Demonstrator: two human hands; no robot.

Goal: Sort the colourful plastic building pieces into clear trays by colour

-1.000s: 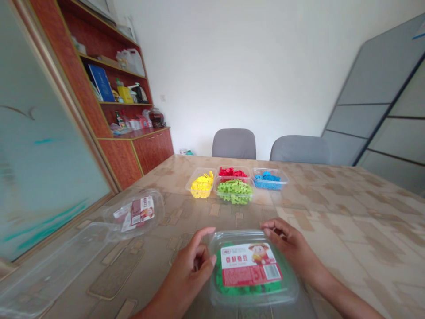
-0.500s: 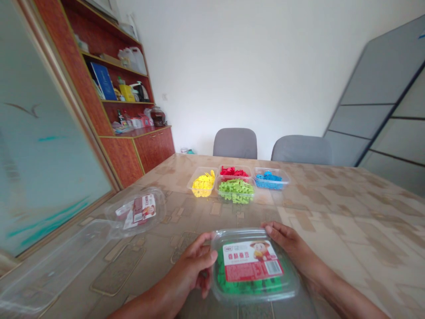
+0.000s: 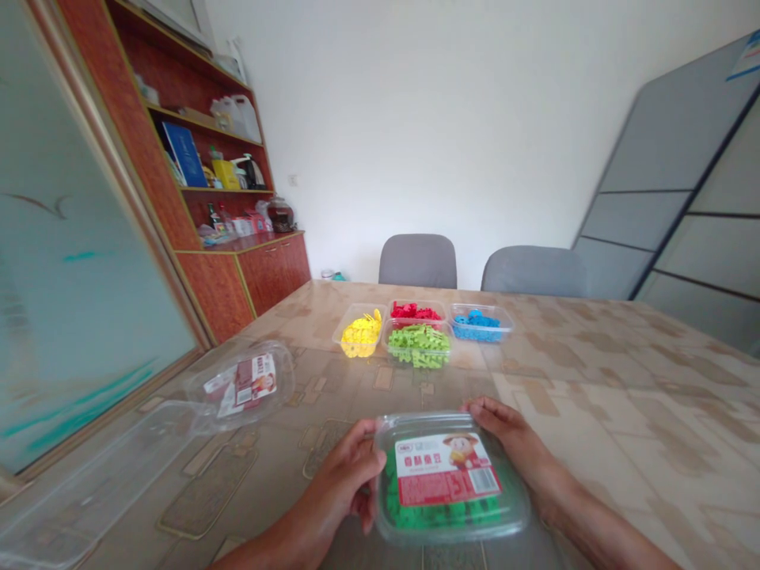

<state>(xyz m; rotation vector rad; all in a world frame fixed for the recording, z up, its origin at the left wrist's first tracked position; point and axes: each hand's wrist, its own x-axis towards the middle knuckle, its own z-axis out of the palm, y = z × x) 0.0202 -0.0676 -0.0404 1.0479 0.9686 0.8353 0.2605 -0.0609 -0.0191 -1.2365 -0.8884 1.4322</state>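
Note:
A clear plastic container (image 3: 448, 522) with a lid and a red-and-white label sits at the table's near side, dark green pieces showing through it. My left hand (image 3: 356, 467) grips its left side, thumb on the rim. At the far right corner, my right hand (image 3: 504, 431) has its fingers around the edge; some fingertips are hidden behind the box. Beyond stand open clear tubs: one of yellow pieces (image 3: 361, 334), one of red pieces (image 3: 416, 312), one of light green pieces (image 3: 419, 346) and one of blue pieces (image 3: 478, 326).
Clear lids with labels (image 3: 255, 381) lie on the left of the table (image 3: 594, 427), beside a long clear plastic tray (image 3: 107, 483). Two grey chairs (image 3: 417, 260) stand behind the far edge. A wooden shelf unit (image 3: 267, 273) is at the back left.
The view has shifted slightly, so the whole scene sits a little lower and to the left. Both hands keep the same hold on the lidded container.

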